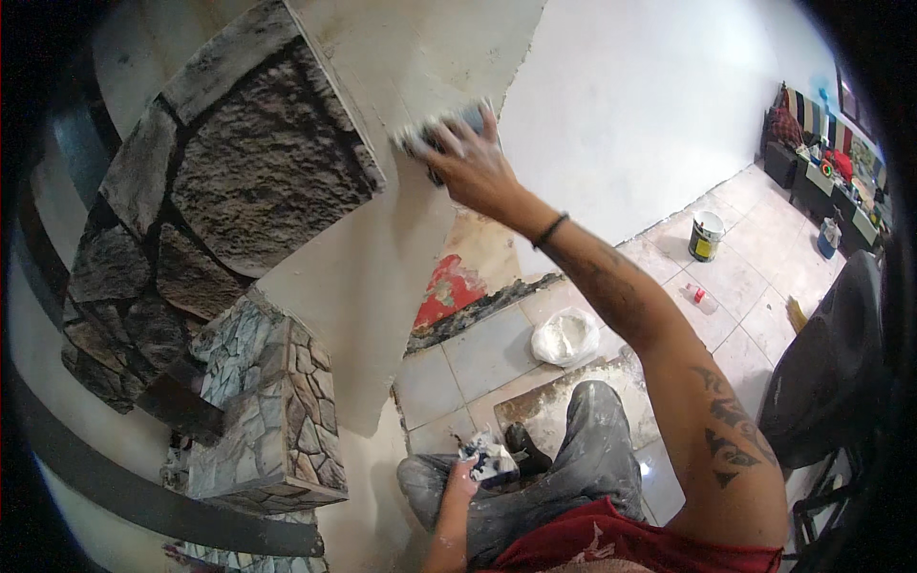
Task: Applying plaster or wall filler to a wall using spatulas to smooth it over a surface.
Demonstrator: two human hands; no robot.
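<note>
Gripping a white-smeared tool (pixel 420 140) at the wall (pixel 430 53) just right of the stone-patterned slab (pixel 258 162), right hand (pixel 475 170) spreads fingers over it, probably for even pressure; left hand (pixel 463 477), curled round a paste-coated holder (pixel 491 458) below-right of the slab, likely has paste handy.

A bright white wall (pixel 640 115) meets a pale tiled floor (pixel 764 229) — stone-faced blocks (pixel 267 162) jut out at left, a black chair (pixel 829 353) stands at right, and low dark furniture (pixel 845 203) sits farther back — light glints off the floor.
</note>
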